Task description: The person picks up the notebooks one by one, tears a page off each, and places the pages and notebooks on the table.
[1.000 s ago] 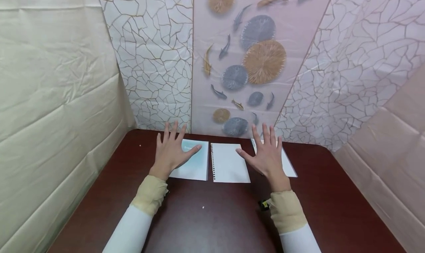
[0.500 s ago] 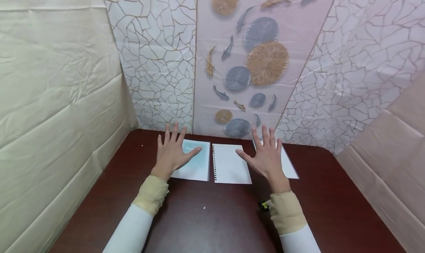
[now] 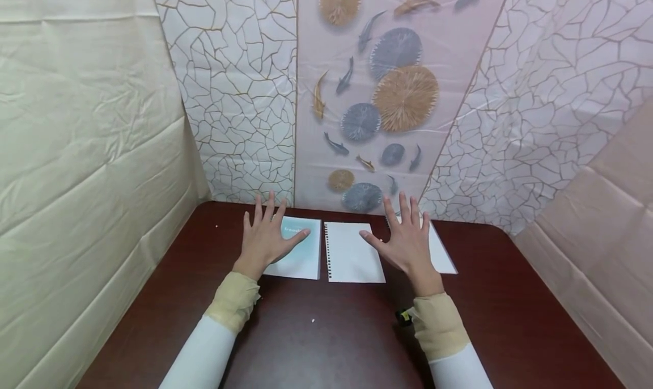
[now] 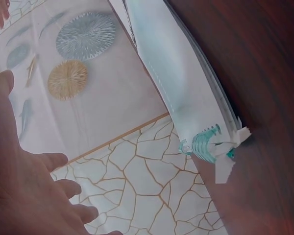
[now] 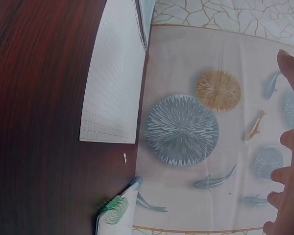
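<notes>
My left hand (image 3: 264, 239) is held with spread fingers over the left part of a spiral notebook (image 3: 306, 261) with a pale teal cover. In the left wrist view that notebook (image 4: 171, 63) shows a green coil with torn paper at its end. My right hand (image 3: 408, 244), fingers also spread, is over the gap between a white sheet (image 3: 352, 258) and a second notebook (image 3: 442, 256), partly hiding both. Seen from the right wrist, the sheet (image 5: 112, 83) is ruled, and the second notebook (image 5: 118, 218) has a green coil. Neither hand holds anything.
The dark brown table (image 3: 326, 343) reaches back to a patterned cloth wall (image 3: 357, 151), with beige cloth (image 3: 92, 151) at the left side. Tiny white scraps lie on the table, one scrap (image 5: 125, 158) between the sheet and the second notebook.
The head view shifts slightly. My right hand has moved a little to the left; the left hand stays almost still. The notebooks and sheet keep their places.
</notes>
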Action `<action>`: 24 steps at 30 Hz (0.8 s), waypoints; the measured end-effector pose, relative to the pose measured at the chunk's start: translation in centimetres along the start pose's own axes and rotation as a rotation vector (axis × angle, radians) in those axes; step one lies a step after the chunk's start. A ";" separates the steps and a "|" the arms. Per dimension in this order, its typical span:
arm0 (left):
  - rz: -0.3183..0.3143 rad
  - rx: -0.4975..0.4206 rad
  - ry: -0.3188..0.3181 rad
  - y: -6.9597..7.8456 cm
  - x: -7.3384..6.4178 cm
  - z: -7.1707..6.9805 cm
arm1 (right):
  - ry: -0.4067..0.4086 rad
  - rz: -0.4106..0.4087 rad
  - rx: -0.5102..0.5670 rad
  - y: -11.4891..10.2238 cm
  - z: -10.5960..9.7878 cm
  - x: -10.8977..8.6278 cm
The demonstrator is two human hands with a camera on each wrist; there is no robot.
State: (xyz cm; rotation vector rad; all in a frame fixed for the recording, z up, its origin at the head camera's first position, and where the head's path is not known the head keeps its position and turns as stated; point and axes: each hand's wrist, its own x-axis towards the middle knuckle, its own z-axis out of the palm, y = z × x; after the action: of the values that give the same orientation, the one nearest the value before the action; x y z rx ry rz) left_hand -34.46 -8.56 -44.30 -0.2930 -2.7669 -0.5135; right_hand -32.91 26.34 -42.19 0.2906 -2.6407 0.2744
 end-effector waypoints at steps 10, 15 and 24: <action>-0.005 -0.010 -0.013 0.1 0.0 0.1 | -0.010 0.000 -0.026 0.2 -0.3 -0.1; -0.003 0.000 -0.013 0.2 0.1 0.5 | -0.014 0.003 -0.028 0.5 -0.5 -0.1; 0.013 -0.005 -0.084 2.9 -0.6 0.5 | -0.009 0.067 0.074 0.7 -1.0 -0.4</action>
State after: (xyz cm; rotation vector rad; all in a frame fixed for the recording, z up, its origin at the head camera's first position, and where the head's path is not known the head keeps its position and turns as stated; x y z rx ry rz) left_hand -33.32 -5.79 -44.06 -0.3410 -2.8429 -0.5165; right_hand -32.27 27.35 -41.60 0.2284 -2.6563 0.3945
